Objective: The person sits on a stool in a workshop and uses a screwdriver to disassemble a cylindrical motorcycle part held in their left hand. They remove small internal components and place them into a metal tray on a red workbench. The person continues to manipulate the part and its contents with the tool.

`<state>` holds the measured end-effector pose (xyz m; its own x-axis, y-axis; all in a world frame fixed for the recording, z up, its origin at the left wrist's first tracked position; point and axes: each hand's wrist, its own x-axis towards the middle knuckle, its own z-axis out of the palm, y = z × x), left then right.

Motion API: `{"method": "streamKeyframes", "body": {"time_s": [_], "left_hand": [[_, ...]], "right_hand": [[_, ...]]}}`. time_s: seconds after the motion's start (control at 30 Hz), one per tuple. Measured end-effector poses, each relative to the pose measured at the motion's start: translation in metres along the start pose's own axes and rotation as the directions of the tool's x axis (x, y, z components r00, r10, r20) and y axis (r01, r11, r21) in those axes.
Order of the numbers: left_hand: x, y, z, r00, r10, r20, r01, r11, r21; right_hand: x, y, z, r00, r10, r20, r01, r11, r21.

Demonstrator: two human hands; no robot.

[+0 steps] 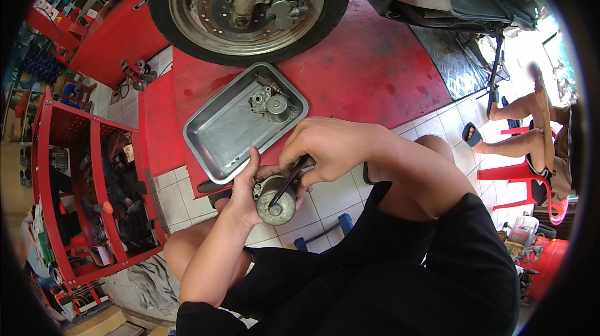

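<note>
My left hand [242,193] is wrapped round a short cylindrical metal part [279,214], thumb raised along its side. The part's worn, grey-green round end faces up and has a small raised boss on it. From above, my right hand [334,148] grips a slim dark tool [289,185], which slants down across the part's end; its exact kind I cannot make out. Just beyond my hands, a metal tray [215,139] holds a dirty metal assembly [275,105], which looks like a carburetor, at its far right.
The tray rests on a red platform [369,55], below a motorcycle's front wheel [250,55]. A red shelf rack [94,180] stands at the left. Between my legs is a blue stool [325,235]. Another person sits on a red chair [519,176] at the right.
</note>
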<state>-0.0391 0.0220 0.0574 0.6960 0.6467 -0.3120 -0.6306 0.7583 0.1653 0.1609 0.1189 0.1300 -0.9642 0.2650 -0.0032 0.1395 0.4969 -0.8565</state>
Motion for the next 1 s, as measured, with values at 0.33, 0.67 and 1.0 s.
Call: {"method": "streamKeyframes", "body": {"time_s": [0.33,0.67,1.0], "left_hand": [[-0.001,-0.003,0.009,0.960,0.033,-0.278,0.004,0.991,0.130],[-0.001,-0.002,0.007,0.980,0.001,-0.200,0.015,0.997,0.078],[-0.002,0.003,-0.007,0.995,0.101,0.012,-0.101,0.994,0.035]], "right_hand": [[0.001,0.004,0.003,1.000,-0.010,-0.005,0.010,1.000,-0.012],[-0.001,-0.002,-0.001,0.999,-0.021,0.023,0.020,0.999,0.044],[-0.018,-0.030,-0.025,0.822,-0.312,-0.476,0.126,0.915,-0.383]]}}
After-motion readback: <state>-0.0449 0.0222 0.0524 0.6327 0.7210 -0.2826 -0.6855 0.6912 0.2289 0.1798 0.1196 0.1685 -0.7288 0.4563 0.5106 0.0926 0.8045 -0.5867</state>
